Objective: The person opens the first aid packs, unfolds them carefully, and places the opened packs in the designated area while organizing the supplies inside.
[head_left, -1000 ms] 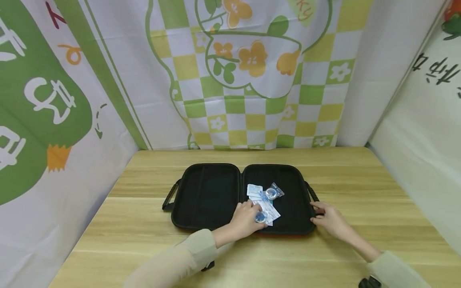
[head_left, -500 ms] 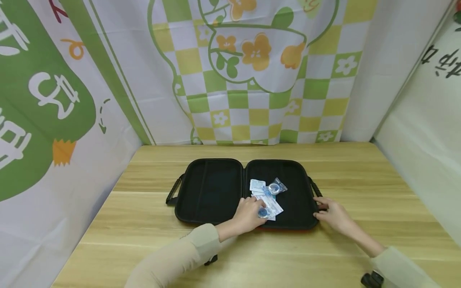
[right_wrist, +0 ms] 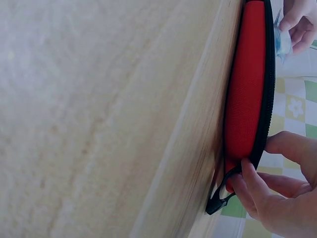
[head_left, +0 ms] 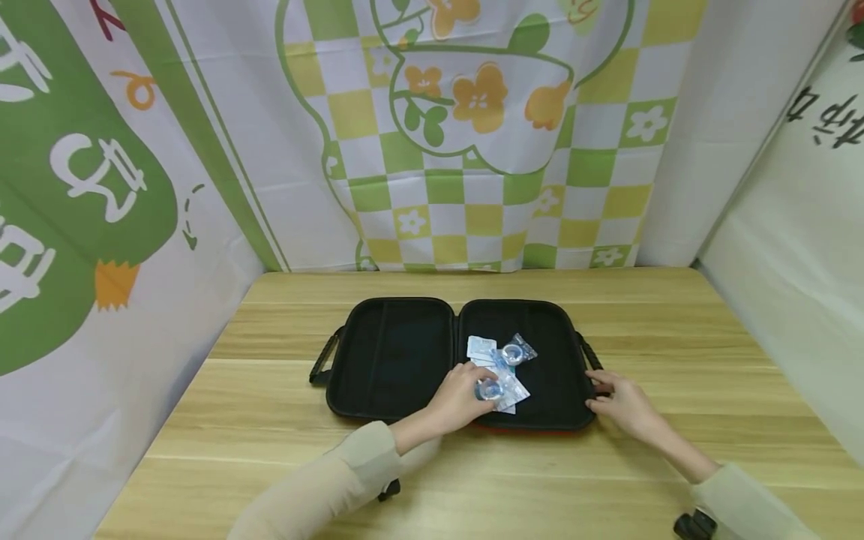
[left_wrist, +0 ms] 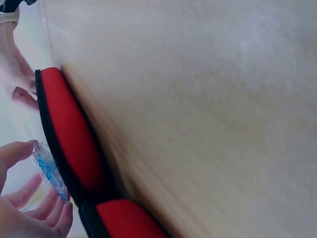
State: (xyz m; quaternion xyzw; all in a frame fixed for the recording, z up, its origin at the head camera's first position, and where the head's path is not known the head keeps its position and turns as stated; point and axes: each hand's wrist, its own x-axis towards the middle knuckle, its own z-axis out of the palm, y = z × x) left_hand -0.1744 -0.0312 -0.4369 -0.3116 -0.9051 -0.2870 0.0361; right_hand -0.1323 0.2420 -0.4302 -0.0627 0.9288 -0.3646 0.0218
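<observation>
A wooden table (head_left: 533,487) is sitting at the bottom. Behind it, a green, yellow and white checked cloth (head_left: 445,186) is hanging, and orange flowers (head_left: 481,97) are showing on it. On the left, a white cloth (head_left: 162,315) is showing a big green patch (head_left: 67,217). On the right, a pale cloth (head_left: 796,247) is showing black writing (head_left: 837,124).

Looks evenly, softly lit in the head view, with faint sheen on the light-brown wood-grain table (head_left: 526,480) and print too soft to read on the small white-and-blue packets (head_left: 482,346). Looks hazy in both wrist views, with whitish glare and blurred grain on the table and dark shadow beneath the black-edged red fabric case (left_wrist: 74,134).
</observation>
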